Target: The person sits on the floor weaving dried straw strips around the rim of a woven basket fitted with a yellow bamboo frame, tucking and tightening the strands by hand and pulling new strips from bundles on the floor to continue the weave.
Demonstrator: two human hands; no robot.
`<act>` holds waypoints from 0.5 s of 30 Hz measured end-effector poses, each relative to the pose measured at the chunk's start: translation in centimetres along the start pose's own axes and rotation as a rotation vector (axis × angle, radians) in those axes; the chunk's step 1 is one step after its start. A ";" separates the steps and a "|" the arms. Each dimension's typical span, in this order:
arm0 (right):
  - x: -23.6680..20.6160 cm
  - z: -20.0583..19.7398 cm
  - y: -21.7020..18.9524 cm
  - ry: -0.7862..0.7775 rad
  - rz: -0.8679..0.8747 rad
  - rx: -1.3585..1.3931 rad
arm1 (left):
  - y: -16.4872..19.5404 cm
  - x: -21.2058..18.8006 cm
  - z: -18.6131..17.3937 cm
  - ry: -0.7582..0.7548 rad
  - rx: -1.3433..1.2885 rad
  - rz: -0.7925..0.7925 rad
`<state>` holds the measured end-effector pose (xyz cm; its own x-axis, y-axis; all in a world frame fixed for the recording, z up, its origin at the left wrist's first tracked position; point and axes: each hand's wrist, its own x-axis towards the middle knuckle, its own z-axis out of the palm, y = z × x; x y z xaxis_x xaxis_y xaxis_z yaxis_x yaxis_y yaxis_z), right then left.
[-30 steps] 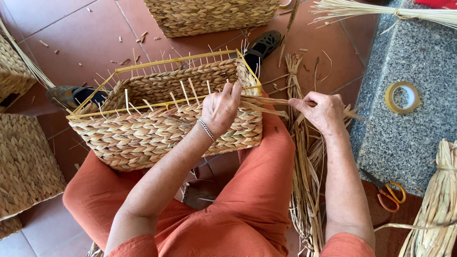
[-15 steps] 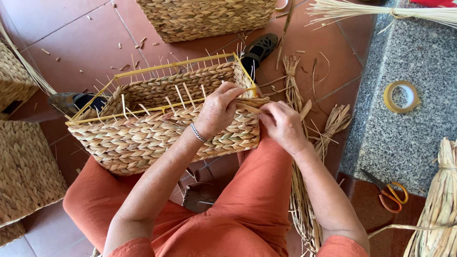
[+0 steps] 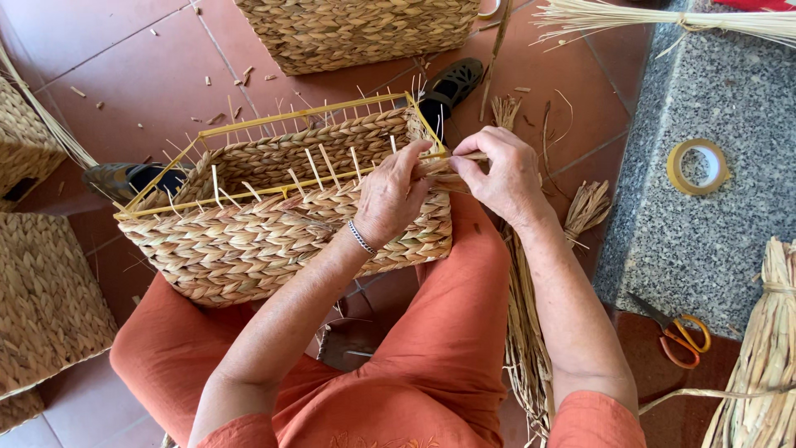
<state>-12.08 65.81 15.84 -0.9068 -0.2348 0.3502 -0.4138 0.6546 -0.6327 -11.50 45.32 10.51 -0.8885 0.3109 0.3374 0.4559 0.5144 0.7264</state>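
A half-woven rectangular straw basket (image 3: 249,241) with a yellow wire frame rests on my lap, upright stakes sticking out along its rim. My left hand (image 3: 391,195) presses on the basket's right front corner, fingers pinching the braided strand there. My right hand (image 3: 500,172) meets it at the same corner and pinches the end of a straw strand (image 3: 474,156) against the rim. I wear orange clothes and a bead bracelet on the left wrist.
Loose straw (image 3: 524,332) lies by my right leg. A grey stone slab (image 3: 721,108) at right carries a tape roll (image 3: 697,166); orange-handled scissors (image 3: 680,332) lie below it. Finished woven baskets stand at the top (image 3: 356,29) and left (image 3: 41,307). A straw bundle (image 3: 763,357) leans at lower right.
My right hand has moved left from the loose straw to the basket's right corner, bringing the strand against the rim. My left hand stayed at that corner.
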 end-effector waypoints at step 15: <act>-2.6 3.9 3.8 -0.085 0.279 0.053 | -1.7 -1.3 1.1 -0.088 0.182 0.088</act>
<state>-11.58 66.08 9.86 -0.9887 -0.1122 0.0997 -0.1492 0.6641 -0.7326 -11.11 44.93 8.19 -0.8405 0.4255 0.3354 0.5405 0.6152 0.5739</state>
